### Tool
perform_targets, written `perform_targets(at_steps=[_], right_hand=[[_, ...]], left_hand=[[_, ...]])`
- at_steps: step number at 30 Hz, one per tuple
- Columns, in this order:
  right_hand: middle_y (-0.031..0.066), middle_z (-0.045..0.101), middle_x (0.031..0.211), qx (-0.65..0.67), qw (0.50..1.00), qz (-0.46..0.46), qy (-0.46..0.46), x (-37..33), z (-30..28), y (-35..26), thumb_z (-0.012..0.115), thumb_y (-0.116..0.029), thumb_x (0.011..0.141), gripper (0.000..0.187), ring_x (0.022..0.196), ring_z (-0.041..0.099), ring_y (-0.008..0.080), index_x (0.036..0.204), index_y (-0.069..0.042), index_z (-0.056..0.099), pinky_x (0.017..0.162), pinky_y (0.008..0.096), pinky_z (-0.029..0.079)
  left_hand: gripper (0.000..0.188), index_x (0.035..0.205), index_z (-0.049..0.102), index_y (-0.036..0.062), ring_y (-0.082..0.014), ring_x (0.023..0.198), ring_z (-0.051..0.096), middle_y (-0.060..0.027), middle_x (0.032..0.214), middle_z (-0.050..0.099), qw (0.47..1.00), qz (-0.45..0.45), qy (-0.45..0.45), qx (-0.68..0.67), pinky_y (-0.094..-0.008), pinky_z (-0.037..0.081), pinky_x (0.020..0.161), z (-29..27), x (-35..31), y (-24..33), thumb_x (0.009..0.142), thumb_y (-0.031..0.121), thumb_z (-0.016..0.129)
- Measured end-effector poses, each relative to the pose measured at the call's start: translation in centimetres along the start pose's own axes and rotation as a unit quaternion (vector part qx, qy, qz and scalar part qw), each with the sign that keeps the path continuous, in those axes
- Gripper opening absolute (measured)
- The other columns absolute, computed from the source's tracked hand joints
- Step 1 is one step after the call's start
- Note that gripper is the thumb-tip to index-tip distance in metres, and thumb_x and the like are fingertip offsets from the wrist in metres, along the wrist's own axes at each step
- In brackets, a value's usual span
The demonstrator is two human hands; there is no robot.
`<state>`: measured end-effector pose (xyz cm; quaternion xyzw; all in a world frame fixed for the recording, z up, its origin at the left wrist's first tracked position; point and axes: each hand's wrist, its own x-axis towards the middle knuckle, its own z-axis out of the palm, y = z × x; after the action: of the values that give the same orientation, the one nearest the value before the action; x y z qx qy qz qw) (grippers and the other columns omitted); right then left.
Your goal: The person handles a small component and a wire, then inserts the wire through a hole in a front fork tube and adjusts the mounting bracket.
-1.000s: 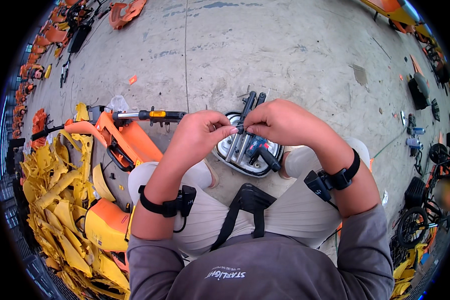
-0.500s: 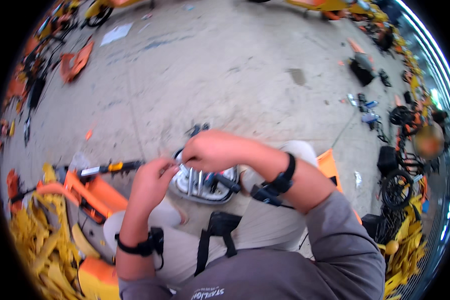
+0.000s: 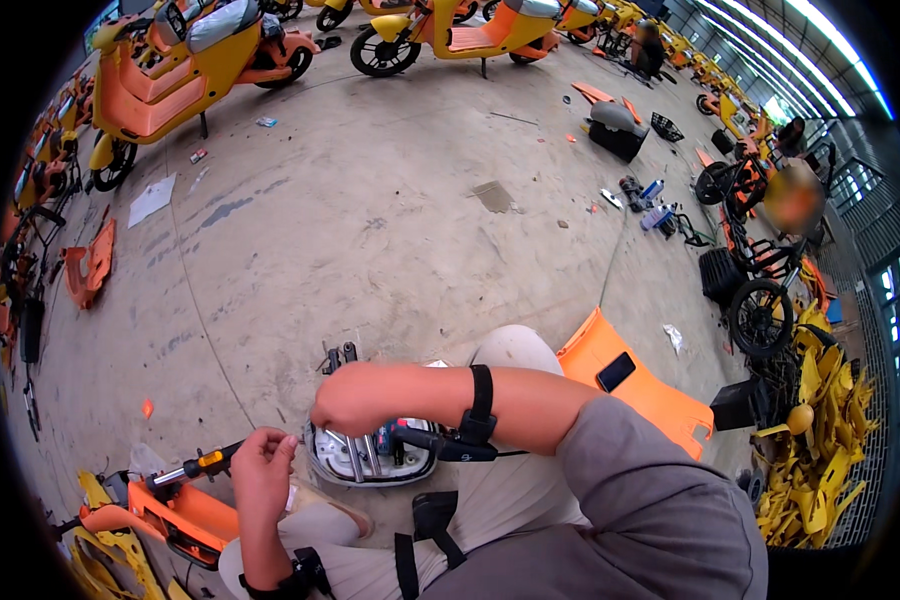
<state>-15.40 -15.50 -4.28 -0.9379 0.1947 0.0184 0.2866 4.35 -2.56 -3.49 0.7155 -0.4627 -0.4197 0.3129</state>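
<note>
My left hand (image 3: 263, 465) is raised beside the handlebar of an orange scooter part, its thumb and fingers drawn together. Whatever they may pinch is too small to make out. My right hand (image 3: 350, 398) is closed over the far left edge of a shallow oval tray (image 3: 375, 482); its fingertips face away, so anything in its grip is hidden. Inside the tray lie shiny metal tubes (image 3: 371, 456) and a dark power tool (image 3: 415, 436) with a blue-green part. Two dark rod-like pieces (image 3: 342, 354) stick up just beyond my right hand.
On my left lies the orange scooter part (image 3: 192, 508) with its handlebar. An orange panel (image 3: 610, 372) carrying a phone (image 3: 616, 371) is at my right knee. Yellow panels (image 3: 810, 470) are heaped at far right. Parked scooters (image 3: 175, 85) stand ahead; a person (image 3: 792, 200) is at right.
My view has swung upward, showing the parked scooters. My hands, close together over the tray before, are now further apart, the left one nearer the handlebar.
</note>
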Motion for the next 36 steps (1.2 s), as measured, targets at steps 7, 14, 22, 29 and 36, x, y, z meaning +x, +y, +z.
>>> perform_targets(at_steps=[7, 14, 22, 29, 36], right_hand=[[0.0147, 0.068, 0.081, 0.059, 0.993, -0.093, 0.04, -1.0, -1.6, -1.4, 0.061, -0.021, 0.085, 0.016, 0.081, 0.066, 0.0397, 0.088, -0.011, 0.073, 0.068, 0.0505, 0.052], [0.0142, 0.07, 0.08, 0.008, 0.999, -0.034, 0.029, -0.8, -0.6, 0.2, 0.062, -0.016, 0.078, 0.015, 0.082, 0.068, 0.038, 0.086, -0.009, 0.072, 0.067, 0.049, 0.051], [0.0143, 0.068, 0.085, 0.032, 0.996, -0.084, 0.02, -1.2, -1.5, -0.7, 0.061, -0.024, 0.088, 0.017, 0.079, 0.067, 0.04, 0.088, -0.009, 0.07, 0.066, 0.051, 0.051], [0.015, 0.069, 0.079, 0.031, 0.993, -0.064, 0.092, -1.2, -1.3, -0.4, 0.061, -0.019, 0.083, 0.015, 0.078, 0.067, 0.0405, 0.083, -0.008, 0.071, 0.066, 0.0522, 0.051], [0.0161, 0.069, 0.079, 0.039, 0.995, -0.059, 0.071, -0.7, -0.7, -0.8, 0.06, -0.019, 0.083, 0.015, 0.078, 0.067, 0.0407, 0.082, -0.007, 0.07, 0.066, 0.0523, 0.051]], left_hand=[[0.018, 0.093, 0.068, -0.0034, -0.01, 0.061, 0.058, -0.0051, 0.07, 0.066, 0.992, 0.002, -0.086, 0.093, -0.0271, 0.049, 0.058, 0.1, 0.5, -0.5, 0.091, 0.013, 0.075], [0.018, 0.093, 0.068, -0.0032, -0.0095, 0.063, 0.059, -0.0041, 0.072, 0.066, 0.992, -0.024, -0.127, -0.004, -0.0257, 0.049, 0.059, -0.1, -0.1, 1.1, 0.091, 0.013, 0.075], [0.018, 0.094, 0.067, -0.0025, -0.0085, 0.064, 0.058, -0.0021, 0.071, 0.064, 0.994, -0.014, -0.103, -0.016, -0.0251, 0.049, 0.06, 0.3, 0.6, 0.5, 0.093, 0.014, 0.074], [0.016, 0.091, 0.066, -0.0032, -0.0096, 0.063, 0.06, -0.0032, 0.072, 0.065, 0.989, 0.002, -0.145, 0.001, -0.0256, 0.05, 0.06, 0.0, 0.0, 0.7, 0.095, 0.012, 0.071], [0.019, 0.092, 0.066, -0.0033, -0.0093, 0.063, 0.06, -0.0025, 0.073, 0.064, 0.995, 0.0, -0.101, -0.008, -0.0253, 0.05, 0.06, -0.7, -0.2, 0.7, 0.095, 0.014, 0.071]])
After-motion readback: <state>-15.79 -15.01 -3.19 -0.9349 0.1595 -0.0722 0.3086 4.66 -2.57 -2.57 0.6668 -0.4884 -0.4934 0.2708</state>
